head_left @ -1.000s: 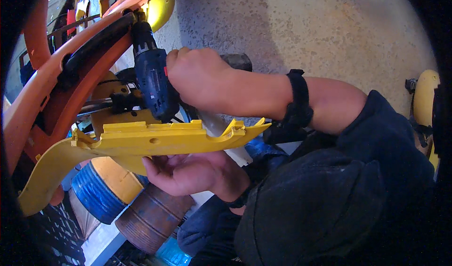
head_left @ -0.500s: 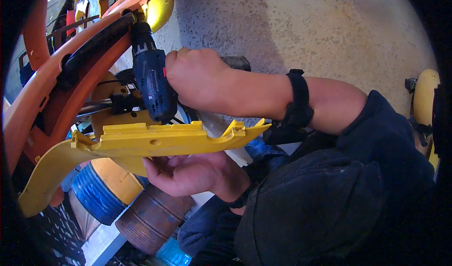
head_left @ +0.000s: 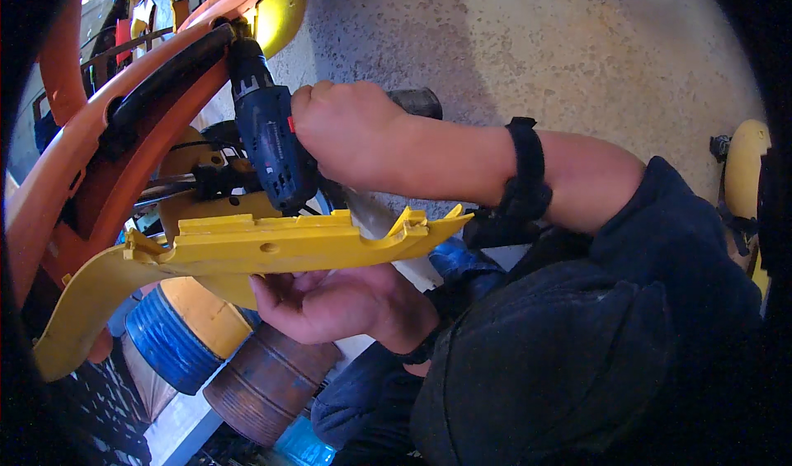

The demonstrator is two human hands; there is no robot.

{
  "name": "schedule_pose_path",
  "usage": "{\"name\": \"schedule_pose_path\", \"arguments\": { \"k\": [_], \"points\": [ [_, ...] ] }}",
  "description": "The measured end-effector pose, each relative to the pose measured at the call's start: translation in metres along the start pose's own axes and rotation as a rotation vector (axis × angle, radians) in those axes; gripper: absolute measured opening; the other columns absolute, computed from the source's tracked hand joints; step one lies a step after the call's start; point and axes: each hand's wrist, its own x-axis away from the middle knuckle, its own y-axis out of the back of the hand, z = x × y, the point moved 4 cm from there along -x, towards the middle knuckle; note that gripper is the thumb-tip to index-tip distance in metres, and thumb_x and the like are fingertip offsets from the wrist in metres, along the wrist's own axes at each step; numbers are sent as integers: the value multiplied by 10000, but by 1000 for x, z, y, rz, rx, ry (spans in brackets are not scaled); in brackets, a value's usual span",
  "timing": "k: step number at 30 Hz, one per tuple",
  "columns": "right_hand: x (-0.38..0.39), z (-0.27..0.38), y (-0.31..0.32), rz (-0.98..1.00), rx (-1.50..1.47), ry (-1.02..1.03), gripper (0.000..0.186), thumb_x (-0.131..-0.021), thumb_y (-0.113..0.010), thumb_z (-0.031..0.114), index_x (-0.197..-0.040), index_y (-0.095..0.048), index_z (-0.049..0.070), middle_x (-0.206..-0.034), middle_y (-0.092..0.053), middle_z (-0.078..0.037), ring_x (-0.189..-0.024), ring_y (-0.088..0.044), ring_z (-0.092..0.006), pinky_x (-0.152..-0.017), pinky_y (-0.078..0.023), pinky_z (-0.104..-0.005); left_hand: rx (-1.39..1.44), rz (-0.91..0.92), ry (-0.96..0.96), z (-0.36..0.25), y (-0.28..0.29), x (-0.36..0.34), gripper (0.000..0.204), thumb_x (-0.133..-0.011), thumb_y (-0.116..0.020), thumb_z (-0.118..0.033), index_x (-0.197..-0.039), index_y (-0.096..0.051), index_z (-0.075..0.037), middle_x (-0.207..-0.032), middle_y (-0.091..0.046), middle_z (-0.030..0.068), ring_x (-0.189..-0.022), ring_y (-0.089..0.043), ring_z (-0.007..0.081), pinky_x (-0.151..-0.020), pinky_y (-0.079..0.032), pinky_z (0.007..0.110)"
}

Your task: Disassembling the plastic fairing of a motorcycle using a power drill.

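In the upper middle my right hand [head_left: 351, 132] is closed round the handle of a dark blue cordless drill [head_left: 276, 144]. The drill's chuck points up and left, against the end of a black strip [head_left: 169, 78] on an orange curved body panel [head_left: 49, 194]. Its bit tip is hidden there. Behind my wrist the drill's dark base [head_left: 417, 101] sticks out. Lower down, my left hand [head_left: 330, 305] grips a long yellow plastic panel [head_left: 272, 247] from beneath, some of its fingers hidden behind it. The panel lies crosswise, its curved end [head_left: 78, 309] bending down at the left.
Below the yellow panel stand a blue ribbed drum [head_left: 173, 342] and a rusty brown drum [head_left: 268, 383]. A bright yellow rounded part [head_left: 280, 12] adjoins the orange body at the top. Concrete floor [head_left: 561, 45] spreads across the upper right. Dark cloth [head_left: 544, 359] covers the lower right.
The drill and my right hand have shifted slightly, the drill's rear moving a little right, and more of its base shows behind my wrist. My left hand and the yellow panel have hardly moved.
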Motion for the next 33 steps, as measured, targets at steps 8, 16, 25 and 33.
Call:
{"name": "schedule_pose_path", "arguments": {
  "k": [8,16,25,33],
  "points": [
    [1,-1,3,3,-5,-11,315,-629,-639,99,-890,-556,-56,-819,-615,-182,-756,-637,-306,-626,-536,-389,-3,4,17,3,-8,3,398,-868,-444,-281,-1122,-561,3,-1062,-619,100,-976,-599,188,-909,-435,342],
    [0,3,2,-19,-6,-6,301,-641,-629,93,-891,-557,-58,-816,-616,-188,-747,-638,-304,-624,-538,-385,18,25,21,0,-3,-1,380,-872,-442,-263,-1112,-565,5,-1063,-618,103,-975,-598,187,-901,-439,343],
    [0,5,0,-62,18,-12,299,-644,-636,98,-885,-558,-62,-805,-613,-187,-737,-640,-300,-610,-540,-374,-1,-16,11,-3,-3,-1,368,-866,-452,-260,-1090,-572,7,-1056,-618,102,-984,-592,188,-915,-430,342],
    [0,9,-1,-115,30,29,267,-647,-621,95,-856,-565,-62,-772,-610,-189,-701,-639,-299,-581,-539,-377,26,-14,38,-3,-5,0,396,-861,-449,-262,-1129,-556,9,-1086,-607,107,-1007,-586,193,-933,-422,346]
  ]
}}
